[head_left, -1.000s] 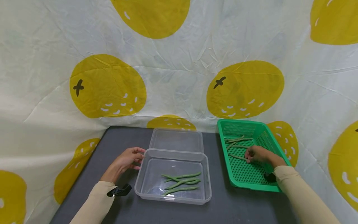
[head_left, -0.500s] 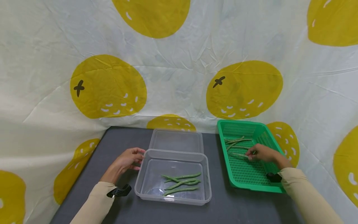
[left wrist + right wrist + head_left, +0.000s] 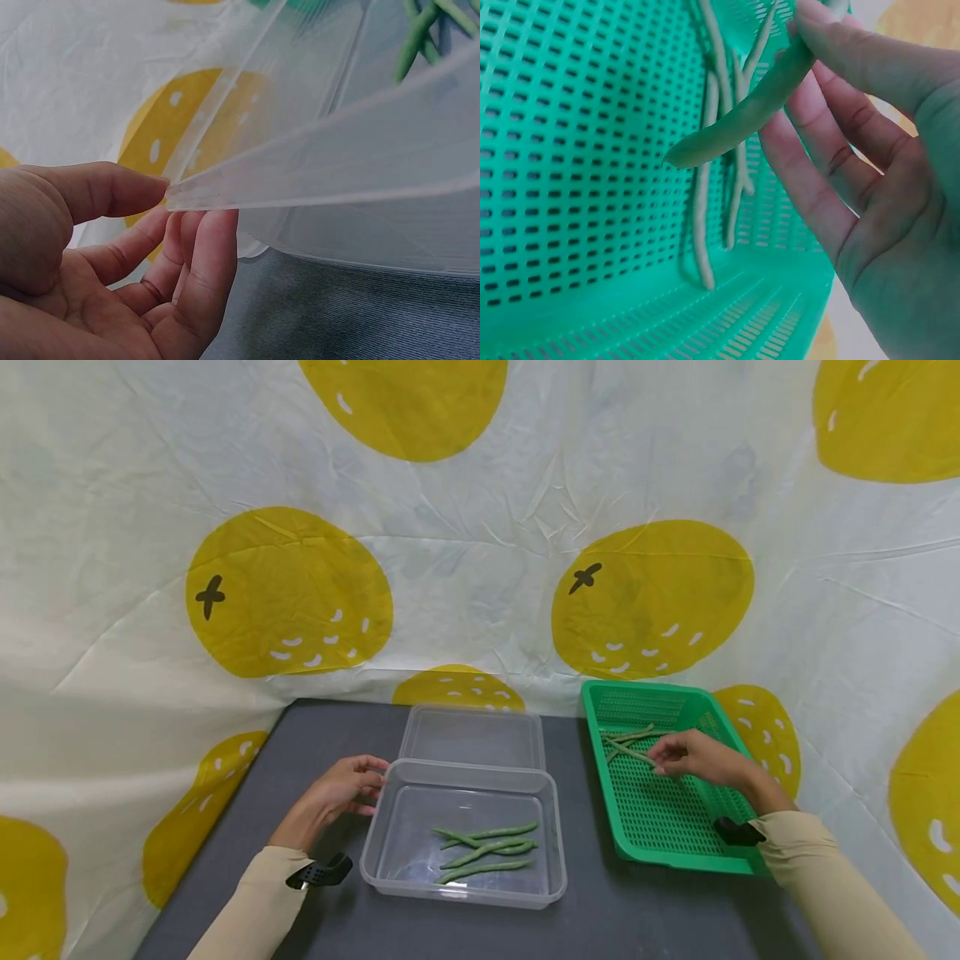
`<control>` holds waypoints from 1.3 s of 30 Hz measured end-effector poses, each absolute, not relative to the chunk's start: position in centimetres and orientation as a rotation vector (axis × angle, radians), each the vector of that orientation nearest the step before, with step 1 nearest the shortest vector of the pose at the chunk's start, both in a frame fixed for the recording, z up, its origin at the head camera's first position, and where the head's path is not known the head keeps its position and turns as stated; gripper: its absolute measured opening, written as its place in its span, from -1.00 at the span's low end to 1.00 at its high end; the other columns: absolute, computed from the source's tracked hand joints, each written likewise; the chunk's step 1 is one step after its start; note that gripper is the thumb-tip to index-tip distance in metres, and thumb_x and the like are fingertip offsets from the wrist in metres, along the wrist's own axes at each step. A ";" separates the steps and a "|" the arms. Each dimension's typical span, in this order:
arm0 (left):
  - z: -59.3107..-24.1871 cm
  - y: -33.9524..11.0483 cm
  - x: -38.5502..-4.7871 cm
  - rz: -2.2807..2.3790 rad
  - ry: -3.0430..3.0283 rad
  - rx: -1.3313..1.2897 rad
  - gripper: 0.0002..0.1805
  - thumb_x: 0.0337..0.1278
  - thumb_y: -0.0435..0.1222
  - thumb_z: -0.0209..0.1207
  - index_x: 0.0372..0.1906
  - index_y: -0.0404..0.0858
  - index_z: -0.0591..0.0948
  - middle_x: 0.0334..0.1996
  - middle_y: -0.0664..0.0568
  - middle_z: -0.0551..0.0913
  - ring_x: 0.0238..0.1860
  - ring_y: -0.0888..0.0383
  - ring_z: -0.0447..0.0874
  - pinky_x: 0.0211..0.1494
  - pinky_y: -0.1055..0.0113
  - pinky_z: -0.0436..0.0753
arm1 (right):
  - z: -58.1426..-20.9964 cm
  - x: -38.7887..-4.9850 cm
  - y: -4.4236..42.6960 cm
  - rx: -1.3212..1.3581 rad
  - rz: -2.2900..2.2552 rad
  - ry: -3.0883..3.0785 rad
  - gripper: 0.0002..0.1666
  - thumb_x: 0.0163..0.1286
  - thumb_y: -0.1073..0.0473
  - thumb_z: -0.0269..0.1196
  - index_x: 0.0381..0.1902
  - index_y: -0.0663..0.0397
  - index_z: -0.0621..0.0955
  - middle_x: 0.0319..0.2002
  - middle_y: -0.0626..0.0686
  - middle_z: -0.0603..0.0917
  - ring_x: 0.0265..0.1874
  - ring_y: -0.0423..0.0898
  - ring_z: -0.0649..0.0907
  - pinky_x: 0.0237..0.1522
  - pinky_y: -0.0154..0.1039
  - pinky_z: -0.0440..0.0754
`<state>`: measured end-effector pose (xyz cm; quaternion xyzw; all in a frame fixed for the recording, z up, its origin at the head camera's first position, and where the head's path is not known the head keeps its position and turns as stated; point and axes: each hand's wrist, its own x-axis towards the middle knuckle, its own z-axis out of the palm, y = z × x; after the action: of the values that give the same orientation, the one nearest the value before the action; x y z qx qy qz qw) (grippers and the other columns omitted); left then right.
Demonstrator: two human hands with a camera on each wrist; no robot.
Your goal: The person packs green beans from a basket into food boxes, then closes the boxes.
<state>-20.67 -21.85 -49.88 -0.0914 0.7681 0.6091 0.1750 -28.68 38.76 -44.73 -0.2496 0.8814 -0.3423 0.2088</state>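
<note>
Dark table (image 3: 585, 927) along bottom of frame. Clear container (image 3: 408, 827) at lower centre, several green beans (image 3: 480, 853) lying crossed inside. Left hand (image 3: 345, 789), left of it, pinches container rim between thumb and fingers. Green basket (image 3: 660, 827) at lower right; above its floor, right hand (image 3: 701, 760) pinches single bean (image 3: 742, 120). Remaining beans (image 3: 701, 210) toward basket's far end. Clear lid (image 3: 476, 735) behind container. Fruit-print curtain (image 3: 465, 543) across top.

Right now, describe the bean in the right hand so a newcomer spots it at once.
On the dark table, find the green basket, then the right hand over it. The green bean pinched there is the one; the other beans lie unheld in the basket.
</note>
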 end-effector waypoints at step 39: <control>-49.8 -22.0 -20.7 1.725 2.174 -0.251 -0.59 0.32 -0.35 0.16 0.22 -0.40 0.50 -0.10 -0.27 0.65 -0.26 0.02 0.66 -0.29 0.11 0.73 | -41.4 -26.5 28.8 -0.956 -0.991 2.377 -0.76 0.34 0.15 0.40 -0.07 0.00 0.65 -0.12 0.16 0.68 -0.21 -0.08 0.64 -0.12 -0.21 0.67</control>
<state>-20.65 -21.97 -49.82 -0.0888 0.7680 0.6092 0.1765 -26.48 28.84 -41.36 -0.3413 0.8485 -0.3538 0.1961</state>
